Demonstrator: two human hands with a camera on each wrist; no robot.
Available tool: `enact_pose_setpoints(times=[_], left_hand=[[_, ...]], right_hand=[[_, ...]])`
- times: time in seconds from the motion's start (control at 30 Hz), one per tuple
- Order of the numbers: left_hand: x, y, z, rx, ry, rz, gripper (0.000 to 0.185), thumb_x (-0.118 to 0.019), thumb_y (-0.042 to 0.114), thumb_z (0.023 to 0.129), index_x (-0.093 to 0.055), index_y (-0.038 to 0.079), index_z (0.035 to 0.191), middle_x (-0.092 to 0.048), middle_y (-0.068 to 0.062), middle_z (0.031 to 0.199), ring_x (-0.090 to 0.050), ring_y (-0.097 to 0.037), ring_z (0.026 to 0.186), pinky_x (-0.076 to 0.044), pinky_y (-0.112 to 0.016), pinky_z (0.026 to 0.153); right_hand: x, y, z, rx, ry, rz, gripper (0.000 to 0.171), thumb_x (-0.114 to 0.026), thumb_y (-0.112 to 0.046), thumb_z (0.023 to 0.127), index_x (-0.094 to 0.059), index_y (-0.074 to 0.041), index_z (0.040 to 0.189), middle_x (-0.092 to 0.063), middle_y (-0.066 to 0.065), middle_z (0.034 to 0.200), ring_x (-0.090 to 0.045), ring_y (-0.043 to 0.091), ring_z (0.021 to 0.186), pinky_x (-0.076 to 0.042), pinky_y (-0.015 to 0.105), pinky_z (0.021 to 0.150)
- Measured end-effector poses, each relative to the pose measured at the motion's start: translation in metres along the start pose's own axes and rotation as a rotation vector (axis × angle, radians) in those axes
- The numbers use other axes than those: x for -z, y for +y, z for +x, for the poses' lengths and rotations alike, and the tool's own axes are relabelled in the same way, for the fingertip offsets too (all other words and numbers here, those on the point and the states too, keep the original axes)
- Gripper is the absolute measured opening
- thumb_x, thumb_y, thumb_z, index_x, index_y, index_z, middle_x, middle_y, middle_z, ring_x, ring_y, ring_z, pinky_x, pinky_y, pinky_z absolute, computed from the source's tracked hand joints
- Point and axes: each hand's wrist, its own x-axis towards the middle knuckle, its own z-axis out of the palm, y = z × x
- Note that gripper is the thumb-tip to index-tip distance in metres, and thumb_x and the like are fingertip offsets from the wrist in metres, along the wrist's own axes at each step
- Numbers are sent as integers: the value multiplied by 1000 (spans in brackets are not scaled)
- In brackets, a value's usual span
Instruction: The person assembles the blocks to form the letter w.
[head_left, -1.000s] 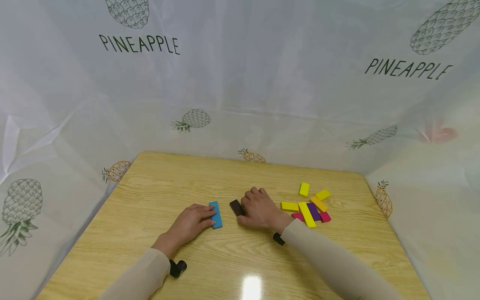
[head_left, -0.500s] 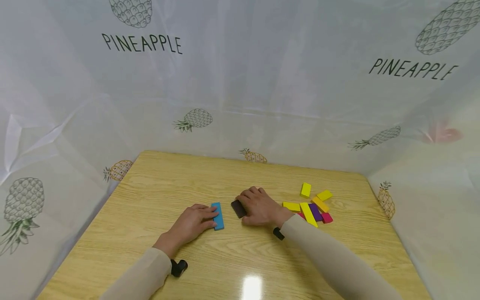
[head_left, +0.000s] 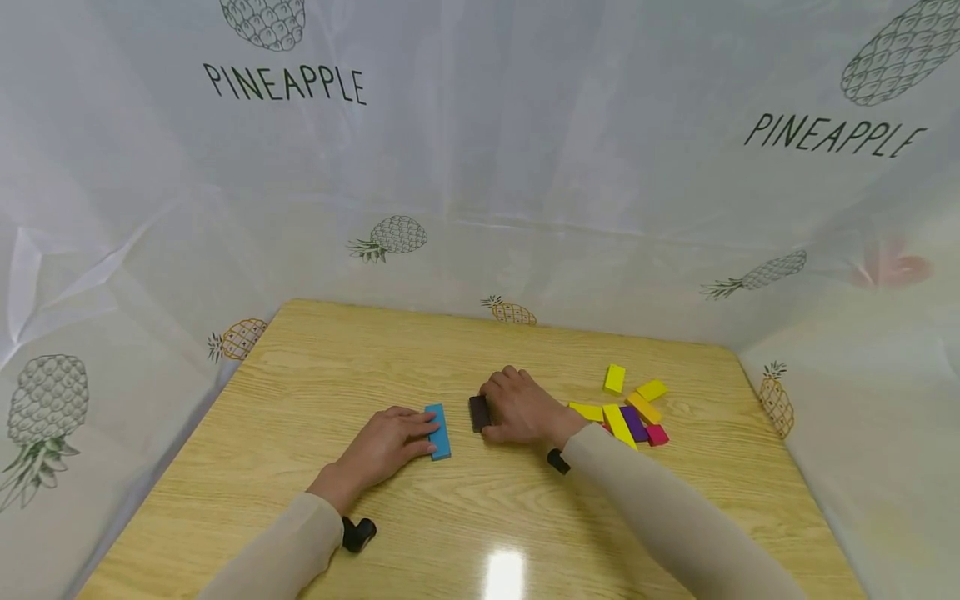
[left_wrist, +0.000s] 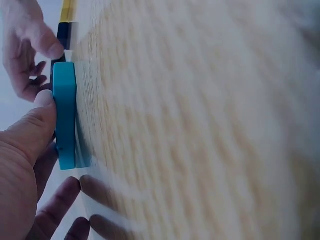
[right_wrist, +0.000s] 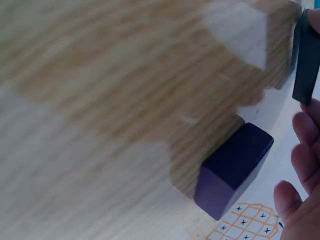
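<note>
Flat on the table lies a light blue block, its long side running away from me. My left hand rests on it, the extended fingers across its top and the thumb nearer me; the left wrist view shows the thumb tip on the block's upper edge. A short gap to the right, a dark brown block stands roughly parallel to the blue one. My right hand grips it, and in the right wrist view the dark block is pinched between thumb and a finger. The hand hides its right part.
Right of my right wrist lies a loose group: several yellow blocks, an orange block, a purple block and pink-red ones. A printed curtain surrounds the wooden table at the back and sides.
My right hand has turned the dark brown block from a slant to nearly parallel with the blue one. The left hand stays on the blue block. The head view has shifted slightly.
</note>
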Motion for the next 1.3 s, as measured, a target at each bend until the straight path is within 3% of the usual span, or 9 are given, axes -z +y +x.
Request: enact_pose_setpoints(times=[0.27, 0.67, 1.13, 1.3], left_hand=[[-3, -5, 1, 18, -7, -38, 46, -70, 37, 102, -68, 17, 143, -62, 0, 152, -54, -34, 143, -44, -56, 117], [-2, -8, 0, -5, 8, -69, 43, -71, 36, 101, -72, 16, 140, -64, -1, 149, -54, -35, 143, -43, -55, 119], [-2, -8, 1, 17, -20, -93, 44, -71, 36, 101, -70, 18, 141, -62, 0, 151, -53, -34, 144, -42, -56, 120], [-2, -7, 0, 24, -19, -98, 45, -72, 35, 100, -70, 17, 141, -62, -1, 151, -53, -35, 145, -42, -56, 120]], right_hand=[[9, -1, 16, -8, 42, -13, 60, -69, -57, 96, -63, -11, 134, -64, 5, 127, -54, 26, 117, -48, 44, 99], [19, -12, 58, -13, -7, -7, 63, -65, -56, 101, -59, -11, 144, -62, 6, 136, -52, 27, 124, -46, 47, 107], [6, -24, 94, -40, -55, -53, 61, -62, -54, 104, -59, -13, 148, -63, 4, 140, -54, 26, 127, -47, 46, 109], [3, -27, 100, -48, -94, -10, 59, -61, -52, 104, -59, -13, 149, -62, 5, 140, -53, 26, 128, -46, 47, 110]])
